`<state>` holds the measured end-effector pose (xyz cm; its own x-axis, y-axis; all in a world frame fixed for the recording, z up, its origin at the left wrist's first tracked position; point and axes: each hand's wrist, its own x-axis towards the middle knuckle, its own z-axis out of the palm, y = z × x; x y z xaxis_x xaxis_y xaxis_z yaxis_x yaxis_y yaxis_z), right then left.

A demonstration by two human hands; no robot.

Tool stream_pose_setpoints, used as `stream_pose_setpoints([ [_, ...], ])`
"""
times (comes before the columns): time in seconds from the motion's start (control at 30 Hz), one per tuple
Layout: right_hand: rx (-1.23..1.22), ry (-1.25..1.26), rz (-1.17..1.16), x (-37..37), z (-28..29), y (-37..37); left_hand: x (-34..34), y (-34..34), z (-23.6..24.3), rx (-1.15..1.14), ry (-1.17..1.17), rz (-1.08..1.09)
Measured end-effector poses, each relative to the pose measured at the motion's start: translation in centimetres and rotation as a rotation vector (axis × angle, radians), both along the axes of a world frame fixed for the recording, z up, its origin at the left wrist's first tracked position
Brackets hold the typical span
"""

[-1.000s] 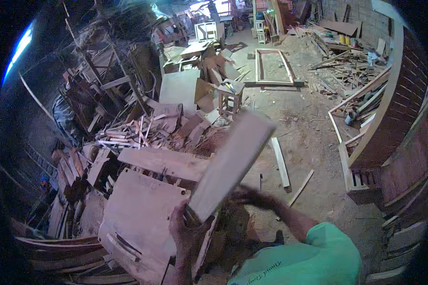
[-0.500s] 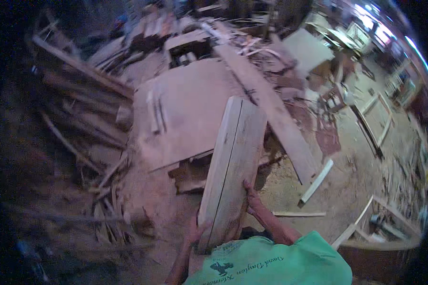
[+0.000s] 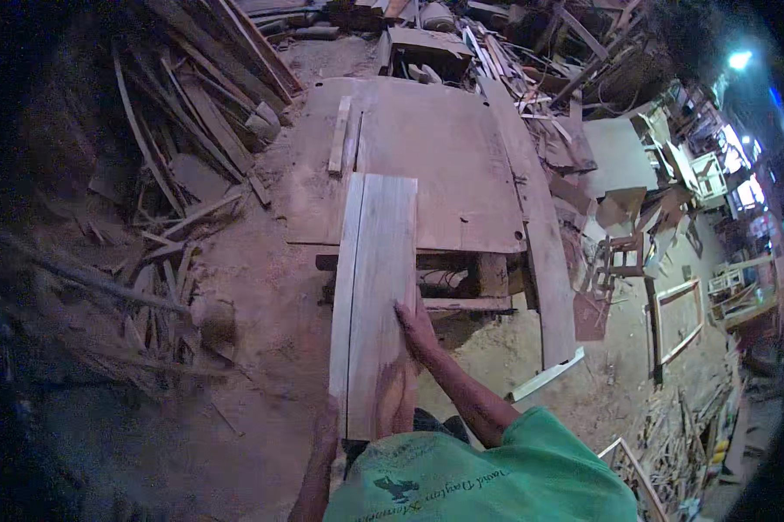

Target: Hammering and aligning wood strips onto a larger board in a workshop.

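Observation:
Pale wooden boards [image 3: 381, 296] are held lengthwise in front of my body, their far end over the near edge of a low worktable [image 3: 448, 165]. A dark seam runs along them, setting a narrow strip on the left apart from a wider face. My right hand [image 3: 415, 329] grips the right edge about midway, thumb on top. Dim and partly hidden, my left hand [image 3: 326, 422] holds the left edge near the close end. On the tabletop, a short wood strip [image 3: 340, 135] lies beside a dark slot.
A long plank [image 3: 541, 252] leans along the table's right side, with a pale offcut [image 3: 546, 374] by its near end. Scrap wood [image 3: 209, 113] is heaped at the left. Rectangular wooden frames [image 3: 679, 320] and a small stool-like frame [image 3: 622, 258] stand at the right.
My view has turned to the right and steadied. The boards, slanting right before, now point nearly straight away from me, with both hands still on them.

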<state>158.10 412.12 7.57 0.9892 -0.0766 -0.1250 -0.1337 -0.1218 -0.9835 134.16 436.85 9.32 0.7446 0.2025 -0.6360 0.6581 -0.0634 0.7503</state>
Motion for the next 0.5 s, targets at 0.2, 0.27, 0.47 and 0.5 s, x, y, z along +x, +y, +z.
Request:
stream_pose_setpoints([
  [0.2, -0.003, -0.038, 0.073, 1.9, 1.9, 0.5, 2.2, -0.1, -0.4, -0.028, -0.105, 0.043],
  [0.27, -0.135, 0.011, -0.007, 2.4, 2.3, 0.9, 2.9, -0.1, -1.0, -0.054, -0.097, 0.052],
  [0.47, -0.071, 0.014, 0.014, 4.5, 2.1, 1.7, 4.5, -0.2, -3.9, -0.161, -0.088, 0.126],
  [0.5, -0.065, -0.033, 0.040, 4.9, 2.0, 1.8, 4.8, 0.0, -4.1, -0.177, -0.197, 0.202],
])
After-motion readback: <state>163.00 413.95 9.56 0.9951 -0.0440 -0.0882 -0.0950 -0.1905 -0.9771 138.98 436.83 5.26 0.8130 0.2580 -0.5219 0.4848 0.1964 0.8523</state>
